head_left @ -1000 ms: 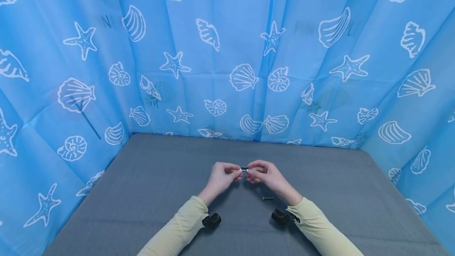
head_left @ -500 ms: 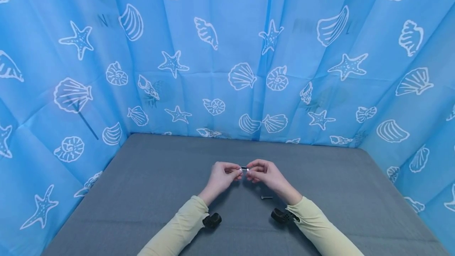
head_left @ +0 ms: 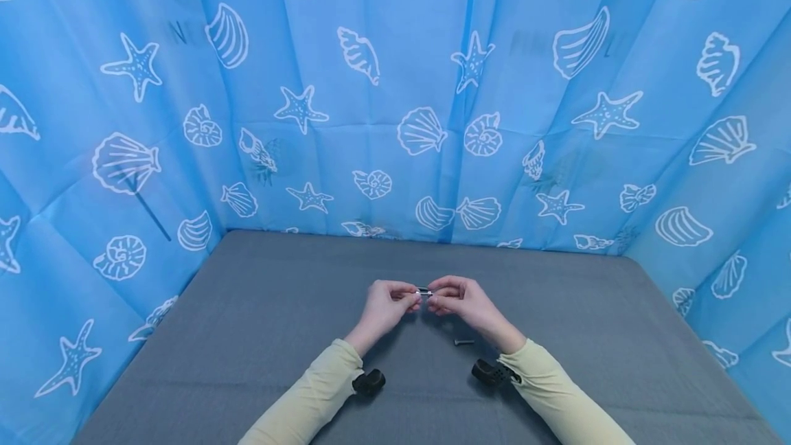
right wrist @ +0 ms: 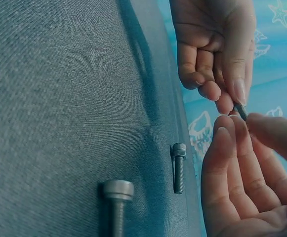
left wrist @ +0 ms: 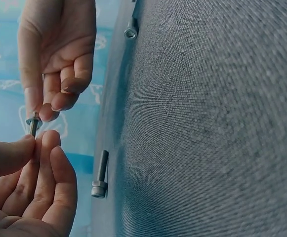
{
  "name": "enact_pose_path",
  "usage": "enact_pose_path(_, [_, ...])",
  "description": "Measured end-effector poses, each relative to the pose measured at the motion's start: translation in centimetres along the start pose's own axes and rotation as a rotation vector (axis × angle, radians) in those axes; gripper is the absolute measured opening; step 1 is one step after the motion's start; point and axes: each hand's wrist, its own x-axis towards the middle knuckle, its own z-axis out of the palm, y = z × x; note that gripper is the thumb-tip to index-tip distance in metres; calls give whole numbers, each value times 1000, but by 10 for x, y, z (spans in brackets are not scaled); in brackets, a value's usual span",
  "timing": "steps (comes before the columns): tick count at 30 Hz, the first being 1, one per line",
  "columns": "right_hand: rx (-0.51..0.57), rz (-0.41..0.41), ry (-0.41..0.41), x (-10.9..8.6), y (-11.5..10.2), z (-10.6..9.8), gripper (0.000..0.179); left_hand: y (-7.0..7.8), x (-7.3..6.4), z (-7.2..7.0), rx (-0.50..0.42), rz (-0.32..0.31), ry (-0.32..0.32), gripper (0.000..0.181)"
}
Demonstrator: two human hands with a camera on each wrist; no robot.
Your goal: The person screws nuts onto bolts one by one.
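Note:
A small metal bolt (head_left: 423,292) is held level between both hands, over the far half of the table. My left hand (head_left: 384,306) pinches it between thumb and forefinger, hiding part of its length. At the other end, my right hand (head_left: 466,304) has thumb and forefinger at a small flanged nut (left wrist: 33,121) around the shaft. The right wrist view shows a short stretch of threaded shaft (right wrist: 241,111) between the fingertips. The other fingers of both hands are loosely curled beneath.
On the grey tabletop (head_left: 296,335) lies a socket-head bolt (head_left: 465,343), near my right wrist. Beyond it in the right wrist view is another bolt (right wrist: 179,168), with a nut by its head. A blue shell-patterned curtain (head_left: 371,156) hangs around the table.
Both hands stay almost in place with the bolt between them. The right fingertips shift slightly at its end, and the head view tilts a little.

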Motion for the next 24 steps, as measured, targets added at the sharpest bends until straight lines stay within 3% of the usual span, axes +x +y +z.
enact_pose_path(3, [-13,-4,12,0,0,1,28,1,0,0,6,-7,1,9])
enact_pose_path(9, [-13,65,23,1,4,4,36,0,-2,-1,14,-7,-3,9])
enact_pose_path(16, [37,-15,11,0,6,5,31,2,-3,-2,-1,-9,-7,10])
enact_pose_path(24, [-9,17,8,1,6,6,34,1,-2,-4,-1,-14,-9,10])
